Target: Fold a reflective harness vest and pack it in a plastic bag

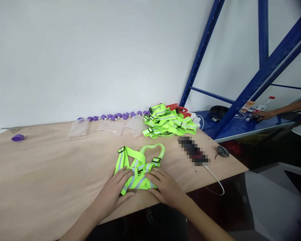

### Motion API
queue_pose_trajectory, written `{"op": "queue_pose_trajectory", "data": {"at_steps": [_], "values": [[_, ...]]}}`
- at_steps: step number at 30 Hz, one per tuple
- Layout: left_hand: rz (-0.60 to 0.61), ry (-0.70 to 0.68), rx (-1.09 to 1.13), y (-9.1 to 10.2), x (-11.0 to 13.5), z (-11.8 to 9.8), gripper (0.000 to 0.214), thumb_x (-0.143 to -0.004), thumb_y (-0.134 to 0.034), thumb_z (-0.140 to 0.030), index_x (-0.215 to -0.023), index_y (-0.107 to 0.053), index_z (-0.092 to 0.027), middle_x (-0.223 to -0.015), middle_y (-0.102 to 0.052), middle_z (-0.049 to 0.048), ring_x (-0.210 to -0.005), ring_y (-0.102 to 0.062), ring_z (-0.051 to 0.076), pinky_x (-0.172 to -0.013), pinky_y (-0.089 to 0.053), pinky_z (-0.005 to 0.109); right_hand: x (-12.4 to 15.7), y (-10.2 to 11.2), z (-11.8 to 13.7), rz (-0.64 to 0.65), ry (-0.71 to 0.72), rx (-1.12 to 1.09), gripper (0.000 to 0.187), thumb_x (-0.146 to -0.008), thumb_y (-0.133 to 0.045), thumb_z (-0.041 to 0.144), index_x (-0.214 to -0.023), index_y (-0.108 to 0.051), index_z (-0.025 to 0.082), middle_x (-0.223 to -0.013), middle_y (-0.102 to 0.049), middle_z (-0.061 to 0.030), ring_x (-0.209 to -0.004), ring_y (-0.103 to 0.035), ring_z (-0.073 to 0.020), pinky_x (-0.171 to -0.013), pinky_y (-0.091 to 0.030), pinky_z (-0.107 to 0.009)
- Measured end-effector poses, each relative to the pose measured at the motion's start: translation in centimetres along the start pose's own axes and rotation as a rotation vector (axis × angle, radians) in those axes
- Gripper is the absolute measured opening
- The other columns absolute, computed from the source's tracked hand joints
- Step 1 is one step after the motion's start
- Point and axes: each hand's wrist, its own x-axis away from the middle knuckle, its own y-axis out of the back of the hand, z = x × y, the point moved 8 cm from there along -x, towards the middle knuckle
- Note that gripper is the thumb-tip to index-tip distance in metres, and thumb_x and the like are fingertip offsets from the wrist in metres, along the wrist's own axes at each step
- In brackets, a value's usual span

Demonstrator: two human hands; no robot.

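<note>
A neon-yellow reflective strap vest (140,160) lies flat on the wooden table (40,174) near its front edge. My left hand (115,192) rests on the vest's lower left part, fingers spread and pressing down. My right hand (165,187) lies flat on its lower right part. Neither hand grips anything. Beyond it, a pile of similar neon vests (168,122) is heaped at the table's far right.
Clear plastic bags (110,127) and a row of purple caps (115,116) line the wall; one purple cap (17,137) sits far left. A blurred dark device (193,151) with a white cable lies right. A blue rack (240,97) stands right, where another person's arm (278,112) reaches.
</note>
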Motion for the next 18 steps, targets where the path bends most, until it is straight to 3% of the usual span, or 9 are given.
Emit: {"op": "queue_pose_trajectory", "data": {"at_steps": [6,8,10,13,15,18], "values": [[-0.112,0.101,0.078,0.2,-0.1,0.3,0.04,-0.098,-0.056,-0.043,-0.133,-0.048,-0.024,-0.124,-0.066,0.0114,-0.112,-0.065,0.028,-0.092,-0.057,0.043,0.0,-0.5,-0.5,-0.039,0.024,0.005,0.04,-0.091,-0.062,0.026,-0.129,-0.056,0.017,-0.116,-0.067,-0.0123,-0.112,-0.059,-0.0287,-0.111,-0.04,-0.057],[-0.113,0.127,0.122,0.4,-0.3,0.3,0.035,-0.099,-0.054,-0.041,-0.13,-0.05,-0.025,-0.127,-0.065,0.0111,-0.116,-0.064,0.027,-0.095,-0.056,0.042,-0.1,-0.6,-1.0,-0.063,0.012,-0.011,0.034,-0.093,-0.059,0.026,-0.126,-0.057,0.017,-0.112,-0.068,-0.0118,-0.109,-0.061,-0.0276,-0.113,-0.034,-0.061],[-0.097,0.107,0.142,0.6,-0.4,0.1,0.045,-0.097,-0.057,-0.043,-0.138,-0.045,-0.026,-0.14,-0.057,0.0129,-0.128,-0.057,0.029,-0.102,-0.053,0.044,-0.5,-0.4,-1.9,-0.1,-0.027,-0.065,0.029,-0.094,-0.057,0.024,-0.122,-0.059,0.018,-0.109,-0.07,-0.0106,-0.107,-0.063,-0.0261,-0.115,-0.03,-0.061],[-0.102,0.044,0.113,0.9,-0.6,-0.2,0.062,-0.094,-0.062,-0.045,-0.147,-0.037,-0.026,-0.151,-0.047,0.0146,-0.137,-0.048,0.031,-0.107,-0.049,0.046,-1.6,0.4,-4.0,-0.14,-0.163,-0.246,0.02,-0.096,-0.053,0.024,-0.112,-0.063,0.019,-0.107,-0.071,-0.0092,-0.104,-0.065,-0.0236,-0.105,-0.044,-0.047],[-0.132,0.043,0.077,1.1,-1.0,0.2,0.052,-0.097,-0.057,-0.04,-0.144,-0.042,-0.025,-0.147,-0.05,0.0142,-0.135,-0.05,0.03,-0.108,-0.047,0.048,-2.6,0.3,-5.6,-0.091,-0.272,-0.396,0.02,-0.099,-0.049,0.028,-0.101,-0.066,0.019,-0.099,-0.073,-0.007,-0.092,-0.066,-0.0211,-0.087,-0.053,-0.035],[-0.138,0.16,0.007,0.9,-2.3,1.9,0.034,-0.102,-0.044,-0.036,-0.133,-0.052,-0.023,-0.141,-0.055,0.013,-0.132,-0.051,0.03,-0.111,-0.04,0.056,-4.5,0.1,-7.3,0.0,-0.359,-0.479,0.031,-0.1,-0.046,0.034,-0.088,-0.068,0.017,-0.084,-0.071,-0.0028,-0.073,-0.063,-0.0172,-0.068,-0.05,-0.027]]}}
